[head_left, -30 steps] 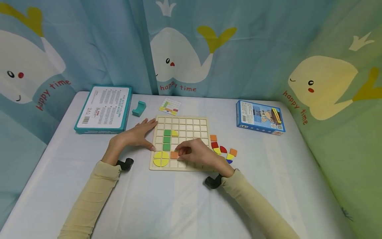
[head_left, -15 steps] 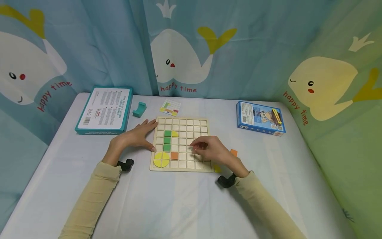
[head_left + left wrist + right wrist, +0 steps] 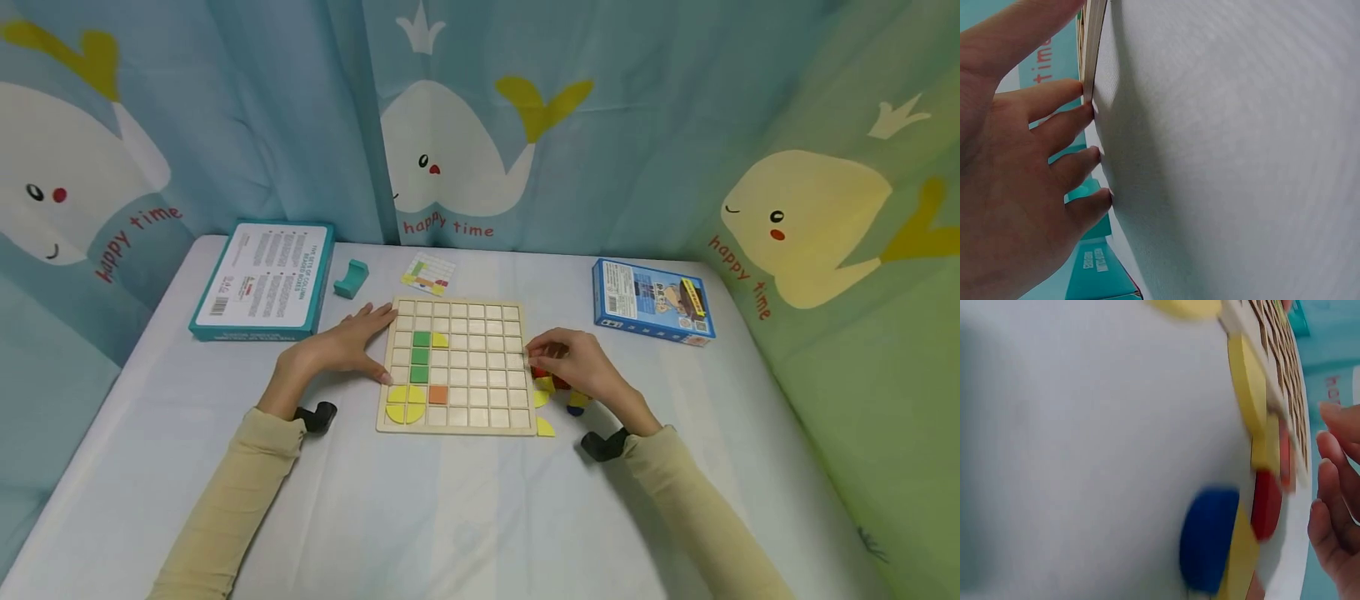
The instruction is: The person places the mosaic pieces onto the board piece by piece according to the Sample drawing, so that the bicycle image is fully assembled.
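Your left hand, fingers spread, touches the left edge of the wooden grid board; your right hand bends over loose coloured pieces just beside its right edge, blocking some from the head view, and whether it pinches one I cannot tell; beyond the board lie a pattern card and teal block, between a teal box and a blue box

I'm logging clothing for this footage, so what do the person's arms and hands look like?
Both arms wear plain, creased beige fabric: the left sleeve and the right sleeve reach about to the wrists. A small, rounded black device juts out beside each cuff, the left device and the right device. The left hand and right hand wear no gloves.
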Motion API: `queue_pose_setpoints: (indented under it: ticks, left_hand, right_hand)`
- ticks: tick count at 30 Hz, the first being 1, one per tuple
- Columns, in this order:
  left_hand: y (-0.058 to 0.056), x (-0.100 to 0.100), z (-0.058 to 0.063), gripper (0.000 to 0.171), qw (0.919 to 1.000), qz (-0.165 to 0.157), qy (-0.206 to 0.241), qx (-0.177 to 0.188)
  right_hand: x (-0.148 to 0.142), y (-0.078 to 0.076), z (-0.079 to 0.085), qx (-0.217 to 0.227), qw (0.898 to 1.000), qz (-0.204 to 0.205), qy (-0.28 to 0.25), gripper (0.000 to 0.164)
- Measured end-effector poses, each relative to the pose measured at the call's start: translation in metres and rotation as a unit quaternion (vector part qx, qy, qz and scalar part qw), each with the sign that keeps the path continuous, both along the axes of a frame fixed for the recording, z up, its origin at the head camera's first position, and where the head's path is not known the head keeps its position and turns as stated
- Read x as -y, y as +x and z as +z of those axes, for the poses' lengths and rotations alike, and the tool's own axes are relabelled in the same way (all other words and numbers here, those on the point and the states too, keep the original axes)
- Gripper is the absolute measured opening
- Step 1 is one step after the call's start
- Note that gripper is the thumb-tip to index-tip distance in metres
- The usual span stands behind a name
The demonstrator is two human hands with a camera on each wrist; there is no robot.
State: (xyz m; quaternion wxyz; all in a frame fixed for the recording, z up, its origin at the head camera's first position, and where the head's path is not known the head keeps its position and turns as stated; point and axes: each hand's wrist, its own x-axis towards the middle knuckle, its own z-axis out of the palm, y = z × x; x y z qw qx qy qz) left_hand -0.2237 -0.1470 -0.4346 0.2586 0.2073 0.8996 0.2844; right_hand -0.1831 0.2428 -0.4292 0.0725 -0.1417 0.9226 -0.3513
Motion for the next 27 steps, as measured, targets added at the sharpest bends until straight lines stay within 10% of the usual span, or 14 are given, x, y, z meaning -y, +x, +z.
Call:
queue_pose_setpoints:
  ticks: [27]
  left_hand:
    - [0.001,0.0,0.0,0.113,1.0,-0.001,-0.002,-0.004]
  right_hand:
    - [-0.017,-0.019,-0.01,0.07,0.996,-0.047,0.027,0.021]
